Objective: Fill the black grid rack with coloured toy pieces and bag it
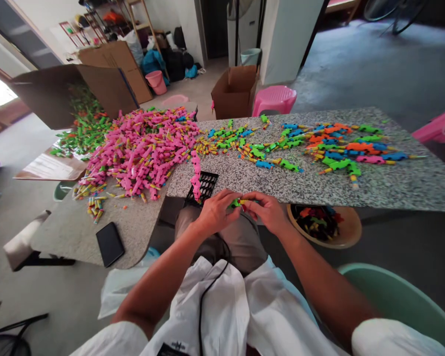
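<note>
Close above my lap, my left hand (219, 211) pinches a small green car-shaped plastic piece (235, 202). From the right, my right hand (264, 210) grips a thin yellow tube (244, 201) that meets the green piece; whether they are joined I cannot tell. Fingers cover much of both. Beside my left hand, a row of pink car-shaped pieces (196, 175) lies over a black plastic grid (208, 184) at the table's near edge. A large heap of pink pieces with yellow tubes (144, 148) spreads to the left.
Green, orange and blue pieces (330, 138) lie along the speckled stone table (404, 185). A cardboard box (107, 86) at the left spills green pieces (87, 126). A black phone (110, 244) rests at left front. Below the right edge is a tan basin (350, 237), near a green tub (393, 282).
</note>
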A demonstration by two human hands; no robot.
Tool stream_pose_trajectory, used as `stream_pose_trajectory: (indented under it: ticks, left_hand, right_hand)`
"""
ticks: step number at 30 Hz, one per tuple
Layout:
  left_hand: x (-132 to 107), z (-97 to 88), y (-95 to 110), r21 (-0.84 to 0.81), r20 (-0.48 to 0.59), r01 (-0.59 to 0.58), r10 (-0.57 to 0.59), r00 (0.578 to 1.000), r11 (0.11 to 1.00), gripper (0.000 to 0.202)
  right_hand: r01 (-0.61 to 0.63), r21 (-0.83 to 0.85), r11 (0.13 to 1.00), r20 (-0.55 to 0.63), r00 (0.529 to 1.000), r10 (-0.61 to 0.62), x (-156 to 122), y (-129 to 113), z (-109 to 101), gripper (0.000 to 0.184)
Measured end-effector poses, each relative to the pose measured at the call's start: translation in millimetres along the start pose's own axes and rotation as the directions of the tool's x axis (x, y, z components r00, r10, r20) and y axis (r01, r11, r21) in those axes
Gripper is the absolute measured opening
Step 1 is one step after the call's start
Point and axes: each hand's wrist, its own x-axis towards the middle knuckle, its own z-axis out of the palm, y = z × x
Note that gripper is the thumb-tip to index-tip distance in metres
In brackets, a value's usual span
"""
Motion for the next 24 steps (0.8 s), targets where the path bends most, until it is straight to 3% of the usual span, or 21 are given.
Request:
stream_pose_trajectory:
  ticks: [5,14,21,24]
  left_hand:
    - [-3,-10.4,6,-0.061,0.059,-0.003,0.006,0.998,0.998,0.037]
    - [-3,-20.8,6,-0.038,0.140,0.016,-0.011,0.990,0.999,0.040]
    - [-11,-31.3,7,-0.041,0.163,0.068,-0.061,0.985,0.997,0.041]
    - [-18,-31.5,2,0.060,0.189,0.119,-0.128,0.974,0.991,0.045]
  right_hand:
    - [-0.052,0.001,0.999,0.007,0.999,0.052,-7,-4,3,0.036]
    - [-0.027,-0.093,0.995,0.022,0.999,0.030,-14,-7,7,0.034]
    - [0.012,-0.172,0.985,0.227,0.974,0.028,-9,-11,-3,0.033]
    - [0.161,-0.372,0.914,0.315,0.948,-0.039,-5,-9,0,0.029]
